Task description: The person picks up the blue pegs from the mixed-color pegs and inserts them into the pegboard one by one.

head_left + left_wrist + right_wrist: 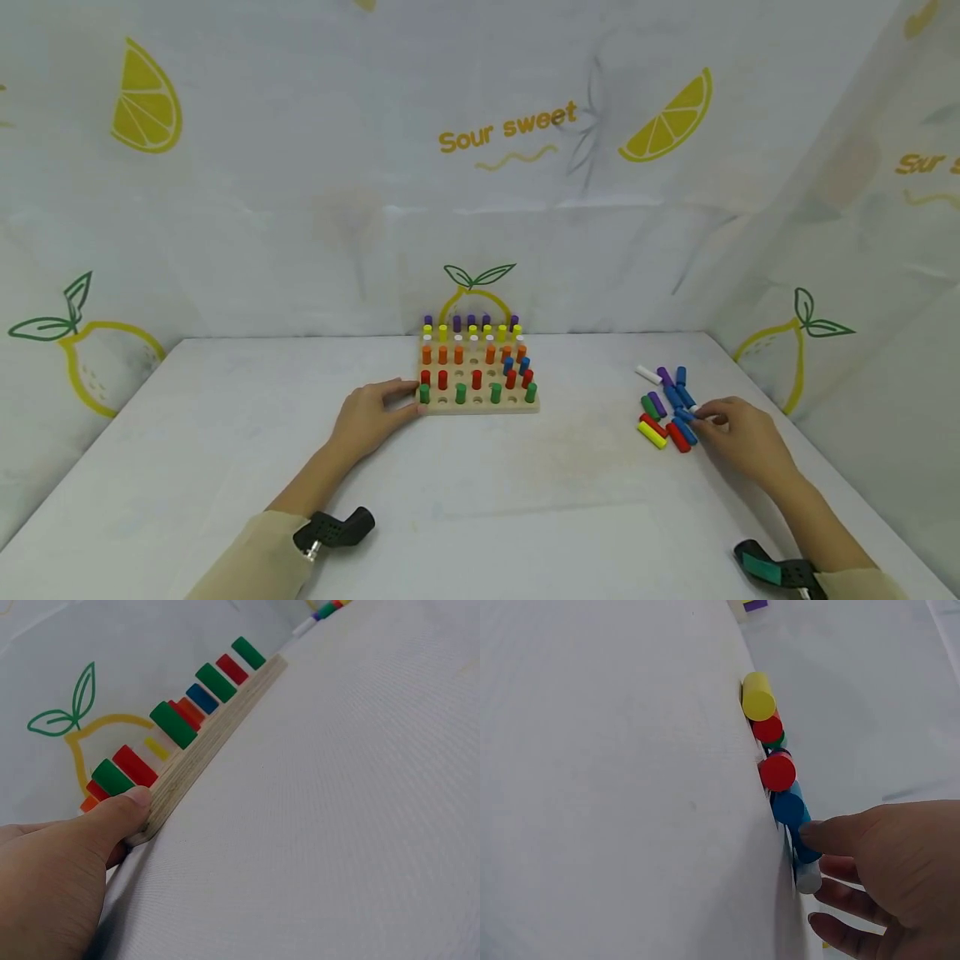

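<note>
Your left hand (367, 418) is gripping one pale wooden pegboard (477, 409) by its left front corner, fingers drawn in on the edge. Four green cylindrical pegs (461, 393) are standing along its front. Your right hand (746, 437) is bending its fingers partly, its thumb touching one blue cylindrical peg (681, 413); I cannot tell whether they are pinching it. Nearby, two red cylindrical pegs (678, 437) and one yellow cylindrical peg (652, 435) are lying on the white table (525, 517).

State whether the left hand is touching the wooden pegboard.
Touching. The left wrist view shows it: the thumb of the left hand lies against the near corner of the wooden pegboard, with no gap between them.
</note>
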Available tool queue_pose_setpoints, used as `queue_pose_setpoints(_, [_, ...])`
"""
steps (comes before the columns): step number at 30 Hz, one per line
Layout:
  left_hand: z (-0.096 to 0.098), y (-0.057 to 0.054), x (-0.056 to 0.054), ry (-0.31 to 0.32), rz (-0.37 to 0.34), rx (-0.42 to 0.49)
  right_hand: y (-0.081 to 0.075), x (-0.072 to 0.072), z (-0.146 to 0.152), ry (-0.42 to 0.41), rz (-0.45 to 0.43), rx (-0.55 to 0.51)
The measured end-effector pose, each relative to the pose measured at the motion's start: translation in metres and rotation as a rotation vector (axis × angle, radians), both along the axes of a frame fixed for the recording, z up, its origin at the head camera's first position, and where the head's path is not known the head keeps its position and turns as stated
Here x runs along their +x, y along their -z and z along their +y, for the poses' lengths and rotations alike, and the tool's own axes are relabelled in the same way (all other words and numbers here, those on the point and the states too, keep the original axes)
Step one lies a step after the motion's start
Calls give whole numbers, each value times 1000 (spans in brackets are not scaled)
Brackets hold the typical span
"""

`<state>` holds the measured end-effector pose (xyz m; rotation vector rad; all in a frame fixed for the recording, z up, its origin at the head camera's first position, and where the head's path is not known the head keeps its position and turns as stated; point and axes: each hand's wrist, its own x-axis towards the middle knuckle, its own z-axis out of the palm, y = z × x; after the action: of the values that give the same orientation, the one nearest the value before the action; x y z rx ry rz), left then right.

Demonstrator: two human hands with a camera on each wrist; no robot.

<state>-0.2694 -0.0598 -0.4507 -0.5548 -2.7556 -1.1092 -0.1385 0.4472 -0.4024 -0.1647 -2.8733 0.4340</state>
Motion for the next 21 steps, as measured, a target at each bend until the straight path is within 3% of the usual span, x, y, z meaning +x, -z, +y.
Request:
queue_pose_setpoints(11, [1, -3, 2, 3, -5, -6, -1, 0, -4, -55, 20, 8])
queue_pose_setpoints(21, [1, -3, 2, -1, -9, -6, 5, -6, -7, -86, -66, 50])
